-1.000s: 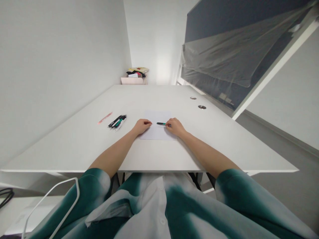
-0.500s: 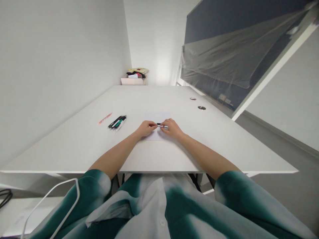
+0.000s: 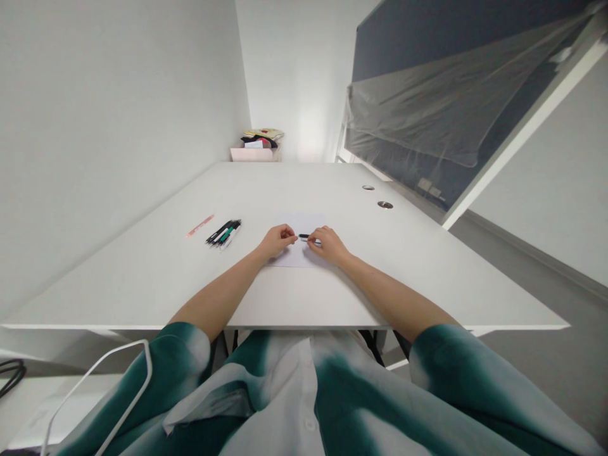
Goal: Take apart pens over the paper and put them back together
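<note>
A white sheet of paper [image 3: 292,258] lies on the table under both hands. Over its left side my left hand [image 3: 276,242] has thumb and fingers pinched together; whatever small thing may be between them is too small to make out. My right hand [image 3: 329,244] is closed on a slim pen [image 3: 303,240], whose end points left between the hands. Just above that end shows a dark pen piece [image 3: 303,235], partly hidden by the right fingers. A small gap separates the left fingertips from the pen.
Left of my hands lies a bunch of pens [image 3: 224,234], black, white and green. A pinkish-red stick [image 3: 200,225] lies beyond it. Two round metal grommets [image 3: 385,204] sit at the table's right. A pale box [image 3: 251,154] with cloth stands at the far end, and a dark partition [image 3: 427,95] rises rightward.
My left hand has drawn slightly left, off the end of the pen. The right hand stays nearly in place, still with the pen.
</note>
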Motion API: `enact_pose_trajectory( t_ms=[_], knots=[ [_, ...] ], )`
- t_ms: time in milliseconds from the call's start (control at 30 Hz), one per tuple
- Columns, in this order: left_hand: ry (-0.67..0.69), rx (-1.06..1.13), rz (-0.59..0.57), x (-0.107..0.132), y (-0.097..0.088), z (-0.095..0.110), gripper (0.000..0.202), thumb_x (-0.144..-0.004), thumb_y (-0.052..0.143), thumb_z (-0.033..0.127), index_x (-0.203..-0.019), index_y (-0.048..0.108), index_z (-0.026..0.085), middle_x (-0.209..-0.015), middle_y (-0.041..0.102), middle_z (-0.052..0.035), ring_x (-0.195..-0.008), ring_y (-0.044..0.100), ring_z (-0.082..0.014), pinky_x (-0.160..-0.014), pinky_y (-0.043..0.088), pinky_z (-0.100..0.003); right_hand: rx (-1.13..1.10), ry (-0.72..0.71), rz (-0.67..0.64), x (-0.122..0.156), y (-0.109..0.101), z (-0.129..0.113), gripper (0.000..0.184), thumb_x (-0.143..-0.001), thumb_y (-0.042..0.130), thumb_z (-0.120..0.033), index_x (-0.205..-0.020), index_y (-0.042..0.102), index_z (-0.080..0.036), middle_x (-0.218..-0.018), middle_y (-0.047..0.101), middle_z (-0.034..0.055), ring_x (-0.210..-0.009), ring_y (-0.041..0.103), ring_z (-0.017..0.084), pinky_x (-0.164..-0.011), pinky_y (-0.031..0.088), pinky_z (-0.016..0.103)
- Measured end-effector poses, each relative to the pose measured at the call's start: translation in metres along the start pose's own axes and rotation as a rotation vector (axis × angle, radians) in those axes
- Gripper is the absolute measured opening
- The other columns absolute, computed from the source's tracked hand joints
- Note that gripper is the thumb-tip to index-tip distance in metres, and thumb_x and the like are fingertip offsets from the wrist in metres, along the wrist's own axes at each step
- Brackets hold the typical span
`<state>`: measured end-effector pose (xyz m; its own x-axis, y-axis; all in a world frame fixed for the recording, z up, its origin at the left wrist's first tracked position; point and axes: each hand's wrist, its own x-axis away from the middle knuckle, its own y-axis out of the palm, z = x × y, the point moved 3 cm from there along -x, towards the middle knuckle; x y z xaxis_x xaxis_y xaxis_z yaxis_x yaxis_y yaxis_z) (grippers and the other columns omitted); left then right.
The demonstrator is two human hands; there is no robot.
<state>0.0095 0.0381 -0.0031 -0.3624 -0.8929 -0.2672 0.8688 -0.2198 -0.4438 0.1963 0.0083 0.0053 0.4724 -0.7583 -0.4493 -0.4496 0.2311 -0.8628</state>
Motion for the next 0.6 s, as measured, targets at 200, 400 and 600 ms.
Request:
enact_pose_trajectory(
  t_ms=[200, 400, 600],
  knots=[
    [-0.031, -0.33, 0.096, 0.0005, -0.0123, -0.001, 0.017, -0.074, 0.063, 0.03, -0.08, 0.07, 0.016, -0.072, 0.066, -0.0025, -0.069, 0.057, -0.0166, -0.071, 0.045, -0.03, 0.117, 0.093, -0.079, 0.0002, 0.0, 0.0079, 0.017, -0.086, 0.059, -0.022, -0.089, 0.076, -0.018, -0.093, 0.069, 0.0098, -0.09, 0.056, 0.023, -0.082, 0.039, 0.033],
    [0.011, -0.462, 0.047, 0.0006, -0.0092, -0.0017, 0.02, -0.078, 0.057, 0.025, -0.087, 0.074, 0.018, -0.084, 0.07, -0.0056, -0.079, 0.06, -0.0196, -0.08, 0.047, -0.032, 0.151, 0.085, -0.11, 0.0, 0.0022, 0.0065, 0.019, -0.087, 0.059, -0.023, -0.092, 0.076, -0.018, -0.093, 0.069, 0.0108, -0.091, 0.056, 0.024, -0.083, 0.04, 0.034],
    [0.058, -0.565, -0.014, 0.0015, -0.0066, -0.0026, 0.021, -0.08, 0.056, 0.025, -0.089, 0.074, 0.018, -0.088, 0.068, -0.0064, -0.079, 0.06, -0.0188, -0.083, 0.048, -0.032, 0.17, 0.077, -0.129, -0.0001, 0.0044, 0.0047, 0.019, -0.089, 0.059, -0.025, -0.092, 0.077, -0.018, -0.093, 0.069, 0.0104, -0.092, 0.057, 0.024, -0.082, 0.04, 0.033]
  ],
)
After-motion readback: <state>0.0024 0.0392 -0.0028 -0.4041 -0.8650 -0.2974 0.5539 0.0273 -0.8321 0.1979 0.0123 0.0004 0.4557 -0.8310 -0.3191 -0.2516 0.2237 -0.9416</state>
